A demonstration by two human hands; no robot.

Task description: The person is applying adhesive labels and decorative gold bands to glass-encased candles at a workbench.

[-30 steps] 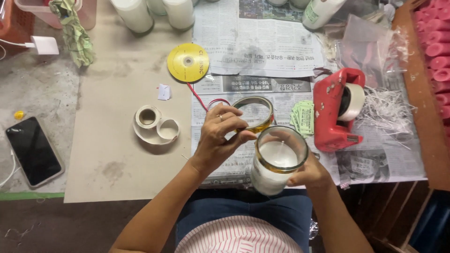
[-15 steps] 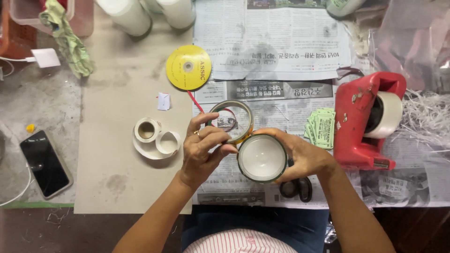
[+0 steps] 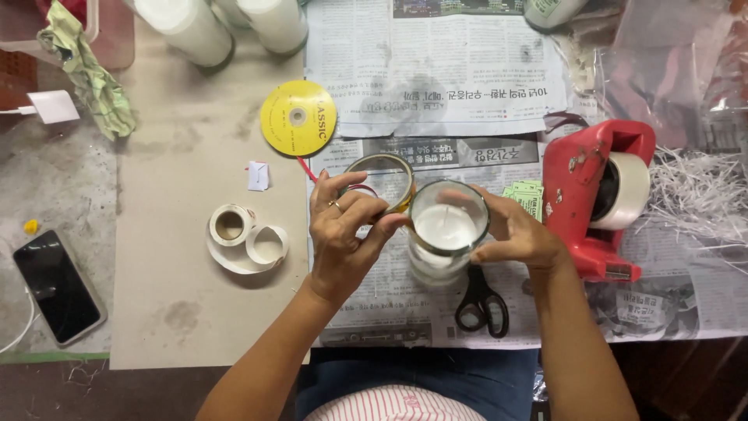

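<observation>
A clear glass jar holding white wax and a wick (image 3: 446, 231) stands upright over the newspaper (image 3: 436, 70). My right hand (image 3: 516, 234) grips its right side. My left hand (image 3: 347, 234) holds a gold-edged tape roll (image 3: 382, 173) against the jar's left rim, thumb and fingers pinching at the rim. A ring shows on one finger of that hand.
Black scissors (image 3: 483, 302) lie just below the jar. A red tape dispenser (image 3: 596, 199) stands to the right, green tickets (image 3: 530, 196) beside it. A yellow disc (image 3: 298, 118), sticker roll (image 3: 241, 234), phone (image 3: 56, 284), white candles (image 3: 234, 27) and shredded paper (image 3: 701, 195) are around.
The jar has moved from near my lap up onto the newspaper and now stands upright. My left hand with the tape roll stays at its rim. The scissors have come into view.
</observation>
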